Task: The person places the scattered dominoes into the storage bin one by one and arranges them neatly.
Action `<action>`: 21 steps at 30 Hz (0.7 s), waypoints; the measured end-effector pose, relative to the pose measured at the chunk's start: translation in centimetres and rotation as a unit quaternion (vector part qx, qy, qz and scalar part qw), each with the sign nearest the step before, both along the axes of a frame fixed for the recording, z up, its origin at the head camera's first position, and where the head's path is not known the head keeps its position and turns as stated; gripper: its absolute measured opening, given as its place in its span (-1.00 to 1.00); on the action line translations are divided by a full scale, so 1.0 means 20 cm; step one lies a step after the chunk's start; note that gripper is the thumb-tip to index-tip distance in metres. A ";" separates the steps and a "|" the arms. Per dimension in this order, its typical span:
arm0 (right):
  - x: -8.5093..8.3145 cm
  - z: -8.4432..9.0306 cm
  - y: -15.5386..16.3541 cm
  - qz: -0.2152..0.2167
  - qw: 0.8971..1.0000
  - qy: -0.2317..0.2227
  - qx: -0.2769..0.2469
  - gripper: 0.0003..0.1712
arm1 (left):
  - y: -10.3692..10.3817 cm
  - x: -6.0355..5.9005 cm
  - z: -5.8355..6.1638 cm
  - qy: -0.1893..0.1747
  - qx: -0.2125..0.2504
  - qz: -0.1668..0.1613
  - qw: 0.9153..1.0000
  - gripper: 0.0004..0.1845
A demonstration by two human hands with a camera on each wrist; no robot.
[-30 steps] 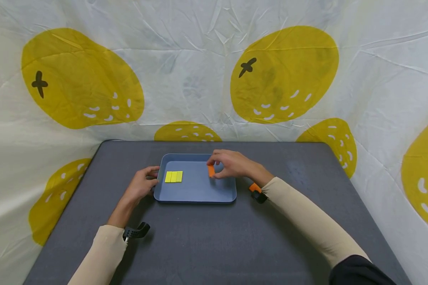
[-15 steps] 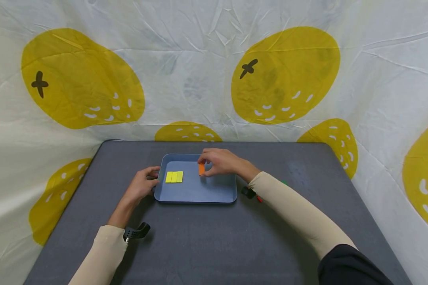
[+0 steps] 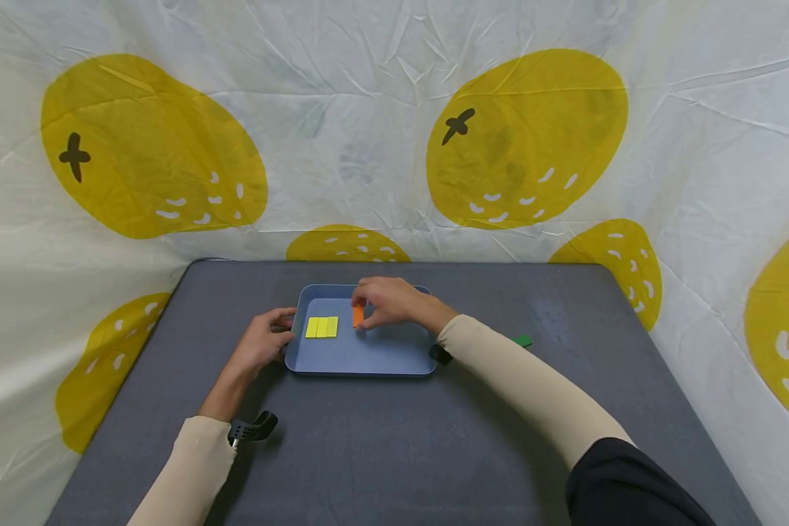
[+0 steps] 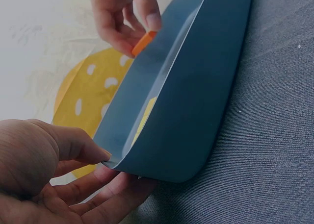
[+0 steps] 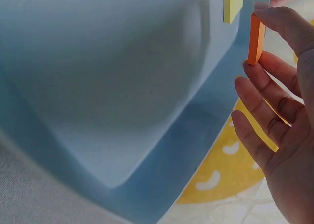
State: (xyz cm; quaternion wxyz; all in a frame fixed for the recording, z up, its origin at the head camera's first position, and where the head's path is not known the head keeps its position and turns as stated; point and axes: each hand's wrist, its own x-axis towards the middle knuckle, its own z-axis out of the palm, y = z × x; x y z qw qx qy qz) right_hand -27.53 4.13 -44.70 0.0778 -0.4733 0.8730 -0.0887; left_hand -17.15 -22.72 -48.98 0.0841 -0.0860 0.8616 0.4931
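Three flat yellow blocks point(image 3: 321, 327) lie side by side at the left in a blue-grey tray point(image 3: 361, 356). My right hand point(image 3: 394, 301) holds a flat orange rectangular block point(image 3: 358, 316) upright between thumb and fingertips, over the tray to the right of the yellow ones. The right wrist view shows the orange block point(image 5: 255, 40) pinched by its two ends. My left hand point(image 3: 261, 340) grips the tray's left edge. In the left wrist view its thumb is on the rim of the tray point(image 4: 186, 111) and its fingers are against the outside.
A green piece point(image 3: 522, 341) shows on the dark grey table point(image 3: 381, 446), partly hidden behind the right sleeve point(image 3: 519, 380). A white cloth point(image 3: 355, 146) with yellow fruit prints hangs behind the table. Dark camera straps point(image 3: 253, 426) are on both wrists.
My right hand has carried the orange block leftward over the tray towards the yellow blocks. Its forearm now covers the orange and red pieces seen earlier. The left hand stays put.
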 end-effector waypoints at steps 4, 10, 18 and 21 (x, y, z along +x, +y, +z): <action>-0.01 -0.01 -0.04 0.003 1.000 0.001 0.012 -0.50 | 0.00 0.00 0.00 0.001 0.003 0.000 1.000 -0.42; -0.01 -0.04 -0.09 0.009 1.000 0.000 0.029 -0.48 | 0.00 0.00 0.00 0.002 0.003 0.000 1.000 -0.43; -0.02 -0.07 -0.15 0.015 0.999 0.004 0.040 -0.48 | 0.00 -0.01 0.01 0.000 0.009 0.000 1.000 -0.42; -0.03 -0.08 -0.18 0.013 0.999 0.008 0.050 -0.48 | 0.00 -0.01 0.01 -0.001 0.011 -0.001 1.000 -0.42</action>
